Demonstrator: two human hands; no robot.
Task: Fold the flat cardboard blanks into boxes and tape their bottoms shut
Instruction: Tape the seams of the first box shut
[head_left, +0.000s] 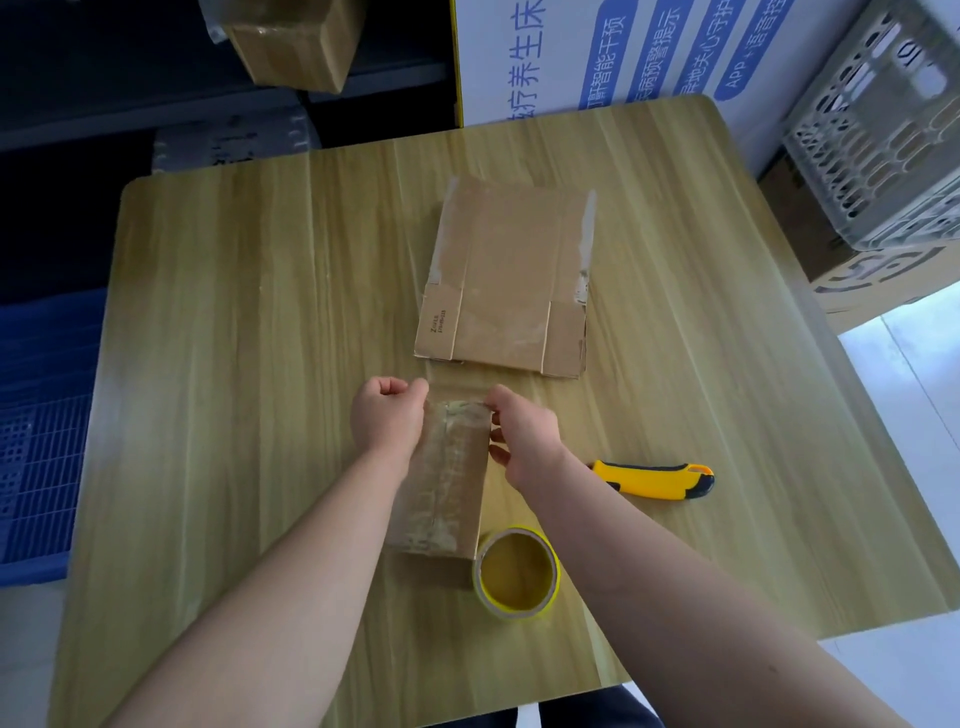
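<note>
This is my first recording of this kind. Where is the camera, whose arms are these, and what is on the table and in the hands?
There is no machine here. The single picture comes from a wide-angle camera worn on a person's head, looking forward and down, so the two bare arms come in from the bottom edge. The left hand and the right hand each grip the far end of a small cardboard box that looks wrapped in clear tape. On the wooden table lie a flat cardboard blank beyond the hands, a yellow tape roll by the box's near corner, and a yellow utility knife to the right.
</note>
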